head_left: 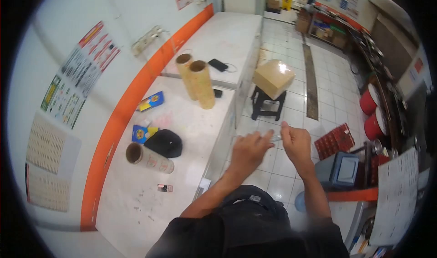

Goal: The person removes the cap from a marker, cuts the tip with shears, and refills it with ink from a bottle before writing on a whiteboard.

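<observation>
Both my hands are raised in front of my body, above the tiled floor. Between them shows a small pale, shiny thing [276, 138], too little of it visible to name. My right hand [296, 145] is closed at one end of it, thumb pointing up. My left hand [251, 154] reaches it from the other side with bent fingers that seem to pinch it. A black bag [252, 212] is at my front, below the hands. Beyond them, a brown box [274, 78] with a glossy top rests on a black stool [267, 104].
On the white counter [195, 135] at left stand two yellowish rolls [202, 85], with a phone [218, 65], a black cap [164, 143], another roll [150, 158] and blue packets [151, 101]. At right are a red egg-tray-like stack [334, 142], a grey container [339, 171] and red buckets [375, 123].
</observation>
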The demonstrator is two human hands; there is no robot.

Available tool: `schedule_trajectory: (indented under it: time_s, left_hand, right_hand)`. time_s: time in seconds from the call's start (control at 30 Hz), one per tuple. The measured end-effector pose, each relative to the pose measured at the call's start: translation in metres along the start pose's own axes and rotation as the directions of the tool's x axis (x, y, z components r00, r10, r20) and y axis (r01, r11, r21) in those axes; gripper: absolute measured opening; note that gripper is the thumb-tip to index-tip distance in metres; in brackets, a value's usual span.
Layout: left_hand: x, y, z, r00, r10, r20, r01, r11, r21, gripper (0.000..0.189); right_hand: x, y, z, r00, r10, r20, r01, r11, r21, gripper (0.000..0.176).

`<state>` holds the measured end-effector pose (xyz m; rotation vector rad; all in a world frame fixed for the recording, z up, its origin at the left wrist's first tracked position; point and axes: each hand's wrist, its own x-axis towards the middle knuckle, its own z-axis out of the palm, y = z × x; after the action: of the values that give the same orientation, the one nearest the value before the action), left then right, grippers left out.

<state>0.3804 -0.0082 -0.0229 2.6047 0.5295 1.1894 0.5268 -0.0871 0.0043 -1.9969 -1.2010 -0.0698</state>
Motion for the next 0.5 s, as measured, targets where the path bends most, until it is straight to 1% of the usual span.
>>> schedule_trajectory:
  time_s: [0.1, 0.13, 0.2, 0.3, 0.37, 0.4, 0.43, 0.5]
  left_hand:
    - [-0.01, -0.006, 0.019, 0.998, -0.045, 0.036, 0.043, 0.998, 0.046, 0.025]
    - [-0.016, -0.012, 0.023, 0.993, -0.075, 0.087, 0.071, 0.997, 0.041, 0.023]
    - [-0.026, -0.021, 0.028, 0.974, -0.114, 0.193, 0.114, 0.993, 0.008, 0.02]
    - [-0.034, -0.025, 0.02, 0.959, -0.154, 0.237, 0.179, 0.98, -0.085, 0.02]
    - [-0.033, -0.033, 0.013, 0.933, -0.181, 0.31, 0.258, 0.939, -0.227, 0.024]
    - [-0.035, -0.035, 0.008, 0.918, -0.193, 0.347, 0.302, 0.907, -0.293, 0.026]
    - [-0.039, -0.034, 0.002, 0.891, -0.212, 0.4, 0.385, 0.82, -0.423, 0.024]
    - [-0.044, -0.033, -0.007, 0.84, -0.206, 0.503, 0.52, 0.571, -0.635, 0.02]
  right_hand:
    - [0.003, 0.015, 0.019, 0.999, 0.021, 0.042, -0.014, 0.987, -0.162, 0.047]
    - [0.005, 0.018, 0.025, 0.987, 0.072, 0.147, -0.059, 0.994, -0.089, 0.049]
    - [0.009, 0.022, 0.031, 0.923, 0.167, 0.347, -0.185, 0.982, 0.02, 0.052]
    - [0.002, 0.024, 0.045, 0.95, 0.06, 0.307, -0.103, 0.987, 0.123, 0.054]
    - [0.001, 0.018, 0.048, 0.958, 0.03, 0.285, -0.096, 0.971, 0.22, 0.053]
    - [-0.002, 0.014, 0.047, 0.961, 0.017, 0.276, -0.094, 0.959, 0.268, 0.053]
    - [-0.004, 0.009, 0.043, 0.956, -0.032, 0.293, -0.052, 0.96, 0.276, 0.051]
    - [-0.004, 0.001, 0.031, 0.941, -0.126, 0.314, 0.032, 0.957, 0.288, 0.047]
